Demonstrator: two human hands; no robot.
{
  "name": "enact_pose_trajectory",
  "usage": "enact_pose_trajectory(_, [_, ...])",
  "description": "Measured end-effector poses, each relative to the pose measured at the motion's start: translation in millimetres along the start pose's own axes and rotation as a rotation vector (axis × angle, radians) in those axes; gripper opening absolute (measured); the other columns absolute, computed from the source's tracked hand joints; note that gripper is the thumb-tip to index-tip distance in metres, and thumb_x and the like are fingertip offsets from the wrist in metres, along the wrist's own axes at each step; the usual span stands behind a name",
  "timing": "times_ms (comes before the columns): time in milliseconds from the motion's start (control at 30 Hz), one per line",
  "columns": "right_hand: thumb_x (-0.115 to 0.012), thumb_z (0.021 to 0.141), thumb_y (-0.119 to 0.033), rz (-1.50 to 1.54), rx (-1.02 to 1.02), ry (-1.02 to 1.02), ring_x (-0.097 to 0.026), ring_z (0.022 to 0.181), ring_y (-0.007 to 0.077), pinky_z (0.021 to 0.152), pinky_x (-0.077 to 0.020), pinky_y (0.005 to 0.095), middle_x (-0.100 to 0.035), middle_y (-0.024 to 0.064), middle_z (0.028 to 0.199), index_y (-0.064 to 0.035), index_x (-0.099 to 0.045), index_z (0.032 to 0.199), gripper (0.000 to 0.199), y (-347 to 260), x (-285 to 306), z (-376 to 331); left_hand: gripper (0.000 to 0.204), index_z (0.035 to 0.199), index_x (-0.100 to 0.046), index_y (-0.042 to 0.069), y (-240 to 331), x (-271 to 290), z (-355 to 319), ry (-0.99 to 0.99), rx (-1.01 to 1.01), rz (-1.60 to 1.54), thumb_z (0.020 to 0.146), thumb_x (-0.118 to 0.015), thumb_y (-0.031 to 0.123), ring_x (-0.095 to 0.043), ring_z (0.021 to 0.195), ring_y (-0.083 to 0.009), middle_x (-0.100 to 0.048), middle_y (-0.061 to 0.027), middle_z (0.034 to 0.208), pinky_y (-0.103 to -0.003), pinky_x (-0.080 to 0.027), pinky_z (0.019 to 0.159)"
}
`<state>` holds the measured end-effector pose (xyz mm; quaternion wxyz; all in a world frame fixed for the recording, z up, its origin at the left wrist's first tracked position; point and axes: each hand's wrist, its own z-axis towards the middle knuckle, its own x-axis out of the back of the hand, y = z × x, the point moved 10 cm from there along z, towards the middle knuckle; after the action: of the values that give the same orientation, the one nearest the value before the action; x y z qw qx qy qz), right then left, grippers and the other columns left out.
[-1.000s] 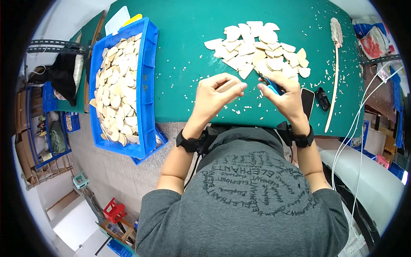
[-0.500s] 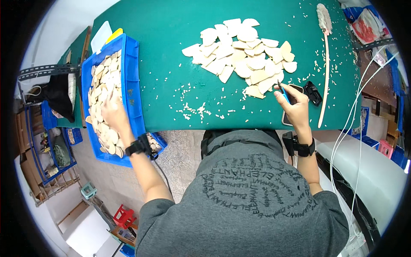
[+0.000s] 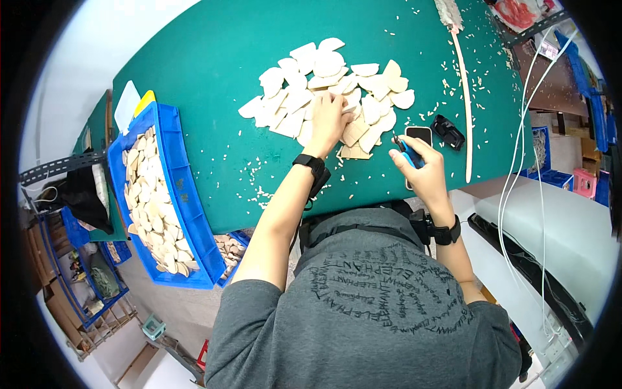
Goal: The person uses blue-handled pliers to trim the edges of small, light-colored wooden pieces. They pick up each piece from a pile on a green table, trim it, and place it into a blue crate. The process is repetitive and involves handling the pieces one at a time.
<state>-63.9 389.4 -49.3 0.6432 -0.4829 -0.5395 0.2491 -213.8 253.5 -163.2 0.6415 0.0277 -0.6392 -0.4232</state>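
Observation:
A loose heap of pale, flat wooden pieces [image 3: 329,63], many of them half-round, is spread over the green tabletop. Over its near middle is my left hand [image 3: 329,122], its fingers curled down on one of the pieces; the fingertips are partly hidden. My right hand [image 3: 424,172] is closed around small blue-handled nippers [image 3: 411,155], whose dark tips point up and left at the heap's near right edge. On the left, a blue crate [image 3: 188,178] holds many similar wooden pieces [image 3: 154,206].
Behind my right hand lie a phone [image 3: 419,134] and a black plastic object [image 3: 448,132]. A long-handled duster [image 3: 464,97] stretches along the right. Small pale offcuts [image 3: 262,193] litter the tabletop [image 3: 214,78]. White cables [image 3: 512,214] hang at the far right.
My left hand has moved from the crate, rightward to the heap. My right hand still grips the nippers, now slightly lower and to the left. The view has shifted.

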Motion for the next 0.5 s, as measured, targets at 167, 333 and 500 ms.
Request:
enact_pose_trajectory(167, [-0.074,0.077,-0.021,-0.082,0.103,-0.046,-0.061,0.072,0.0168,0.066,-0.049,0.0284,-0.065,0.0111,0.086,-0.0009,-0.067,0.103,0.033,-27.1,-14.6,15.7,0.03,0.102,-0.064,0.002,10.6,38.7,-32.1,-0.092,0.289,-0.788,0.08,-0.073,0.019,-0.061,0.077,-0.0135,-0.065,-0.0057,0.087,-0.027,-0.048,0.066])
enact_pose_trajectory(333, [-0.074,0.076,-0.024,-0.068,0.312,-0.152,-0.062,0.073,0.0194,0.066,-0.0499,0.0293,-0.065,0.0119,0.088,-0.0019,-0.066,0.104,0.036,-60.2,-39.3,23.7,0.036,0.111,-0.066,0.006,49.8,99.4,-66.2,-0.116,0.412,-1.06,0.08,-0.074,0.022,-0.058,0.07,-0.0045,-0.068,-0.0004,0.088,-0.018,-0.042,0.054])
enact_pose_trajectory(500, [-0.074,0.076,-0.023,-0.048,0.481,-0.257,-0.062,0.075,0.0239,0.066,-0.0498,0.0306,-0.065,0.0127,0.092,-0.0029,-0.065,0.105,0.037,-90.2,-60.6,19.7,0.033,0.112,-0.065,0.002,51.2,131.3,-83.1,-0.095,0.449,-1.011,0.084,-0.071,0.018,-0.061,0.085,-0.0085,-0.067,-0.0046,0.098,-0.022,-0.051,0.072])
